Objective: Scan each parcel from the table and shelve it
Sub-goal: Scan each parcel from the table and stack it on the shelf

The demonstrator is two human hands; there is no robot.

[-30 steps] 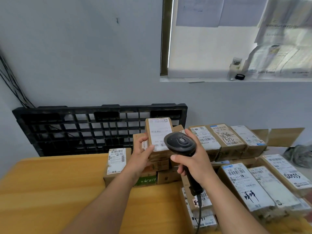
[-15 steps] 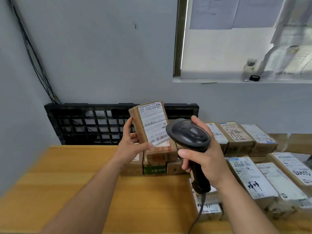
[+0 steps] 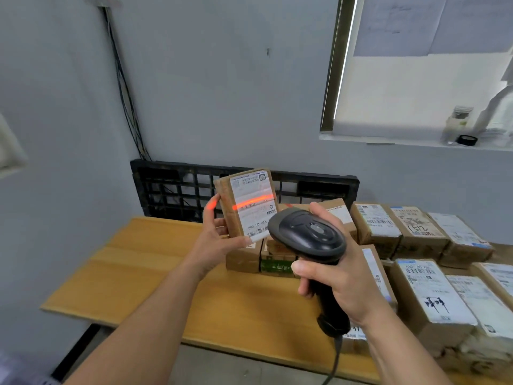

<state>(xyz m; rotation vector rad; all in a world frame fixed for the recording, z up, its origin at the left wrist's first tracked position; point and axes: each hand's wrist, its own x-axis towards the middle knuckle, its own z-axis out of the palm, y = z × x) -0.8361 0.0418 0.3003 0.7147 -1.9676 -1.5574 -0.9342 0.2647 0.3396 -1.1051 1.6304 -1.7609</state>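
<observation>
Wooden table (image 3: 144,276); labelled parcels (image 3: 433,295) atop

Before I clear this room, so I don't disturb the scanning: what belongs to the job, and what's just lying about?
Job: held parcel, scanner, left hand, right hand, waiting parcels, table.
Lying about: black pallet, jar, black lid, wall cables.

parcel (image 3: 248,207) left of scanner (image 3: 308,237), both above table (image 3: 155,273)

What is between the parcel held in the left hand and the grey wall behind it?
In the head view, a black grid pallet stands on edge between the parcel and the wall.
</observation>
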